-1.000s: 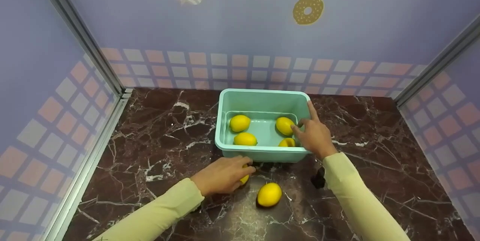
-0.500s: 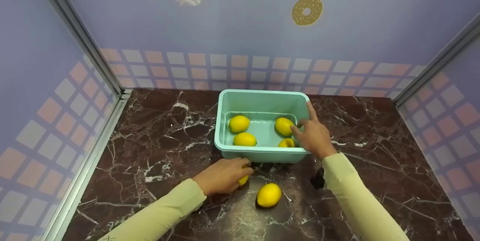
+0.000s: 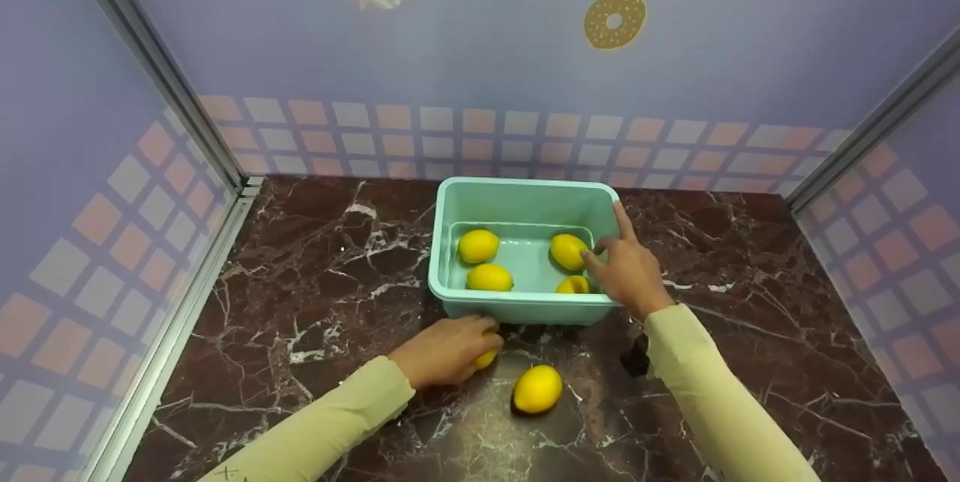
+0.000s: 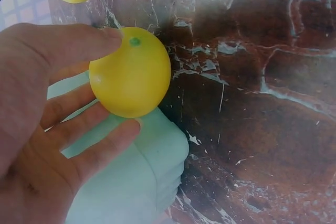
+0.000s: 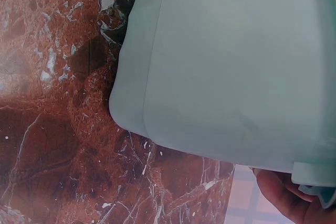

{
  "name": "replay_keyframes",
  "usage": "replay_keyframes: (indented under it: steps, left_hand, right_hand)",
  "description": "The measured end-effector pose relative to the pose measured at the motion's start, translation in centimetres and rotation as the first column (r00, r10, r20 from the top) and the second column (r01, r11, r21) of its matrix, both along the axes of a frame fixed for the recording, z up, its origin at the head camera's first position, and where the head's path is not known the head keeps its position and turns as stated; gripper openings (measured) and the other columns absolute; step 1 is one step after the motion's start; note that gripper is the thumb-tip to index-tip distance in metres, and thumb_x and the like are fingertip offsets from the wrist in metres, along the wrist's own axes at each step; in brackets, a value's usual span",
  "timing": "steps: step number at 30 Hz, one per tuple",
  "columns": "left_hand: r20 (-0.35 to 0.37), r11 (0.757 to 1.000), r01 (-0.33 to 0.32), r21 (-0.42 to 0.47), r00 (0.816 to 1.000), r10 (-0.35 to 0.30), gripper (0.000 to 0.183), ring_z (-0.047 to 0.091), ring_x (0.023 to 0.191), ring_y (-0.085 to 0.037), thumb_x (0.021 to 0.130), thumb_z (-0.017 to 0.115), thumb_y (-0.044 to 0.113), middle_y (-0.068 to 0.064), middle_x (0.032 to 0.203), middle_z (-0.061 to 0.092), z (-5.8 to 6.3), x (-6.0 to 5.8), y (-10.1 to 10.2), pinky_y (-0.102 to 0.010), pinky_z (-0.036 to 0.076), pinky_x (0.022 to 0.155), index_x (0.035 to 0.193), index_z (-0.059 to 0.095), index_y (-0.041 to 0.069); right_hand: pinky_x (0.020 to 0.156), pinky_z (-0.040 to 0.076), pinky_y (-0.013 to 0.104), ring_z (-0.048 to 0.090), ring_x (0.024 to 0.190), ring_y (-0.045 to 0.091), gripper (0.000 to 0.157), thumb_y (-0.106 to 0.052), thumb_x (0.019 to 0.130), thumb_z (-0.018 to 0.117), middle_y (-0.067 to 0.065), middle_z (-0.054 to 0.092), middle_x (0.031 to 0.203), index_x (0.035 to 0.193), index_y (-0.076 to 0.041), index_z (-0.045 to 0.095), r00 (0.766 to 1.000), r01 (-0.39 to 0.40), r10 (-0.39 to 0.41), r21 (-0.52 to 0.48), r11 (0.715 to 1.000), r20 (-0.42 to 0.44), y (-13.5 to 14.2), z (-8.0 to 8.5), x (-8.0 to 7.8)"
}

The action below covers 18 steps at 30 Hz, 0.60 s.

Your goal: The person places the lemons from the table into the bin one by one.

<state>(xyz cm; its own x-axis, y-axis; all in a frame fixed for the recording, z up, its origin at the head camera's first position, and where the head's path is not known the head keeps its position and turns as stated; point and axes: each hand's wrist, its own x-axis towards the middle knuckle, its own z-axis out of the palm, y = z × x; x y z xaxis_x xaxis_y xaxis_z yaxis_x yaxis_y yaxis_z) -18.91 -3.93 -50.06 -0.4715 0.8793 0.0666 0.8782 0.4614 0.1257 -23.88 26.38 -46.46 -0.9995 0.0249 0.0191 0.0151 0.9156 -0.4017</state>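
My left hand [image 3: 446, 350] is in front of the bin, with its thumb and fingers around a lemon [image 4: 131, 77] on the table. In the left wrist view the thumb lies on the lemon near its green stem spot, and the fingers reach along the other side. The mint-green plastic bin [image 3: 525, 311] stands upright close behind. At its right rim, my right hand [image 3: 630, 272] grips the edge, index finger stretched along it and thumb inside. Several yellow lemons [image 3: 490, 278] lie in the bin; the front right one [image 3: 574, 285] shows a hollow and is partly hidden.
Another lemon [image 3: 538, 390] lies on the dark marble table [image 3: 337, 279], right of my left hand. A small black object [image 3: 635, 358] is by my right cuff. Patterned walls [image 3: 480, 54] enclose the table at the back and both sides.
My left hand has shifted very slightly left with the lemon. The right hand, the bin and the other lemons look unchanged.
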Motion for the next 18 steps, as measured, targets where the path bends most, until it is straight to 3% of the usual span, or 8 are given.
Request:
replay_keyframes:
  steps: [18]
  left_hand:
    - [0.064,0.991,-0.044,-0.125,0.997,0.052,0.039,0.057,0.097,-0.021,0.076,0.077,0.02,-0.003,0.116,0.058,-0.69,0.6,0.1,-0.034,0.054,0.081,0.113,0.067,0.017]
  right_hand:
    - [0.078,0.048,0.049,0.064,0.081,0.034,0.038,-0.043,0.094,0.056,0.003,0.003,0.165,0.101,-0.008,0.07,1.0,0.003,-0.003,0.009,1.0,-0.01,-0.04,-0.04,-0.02]
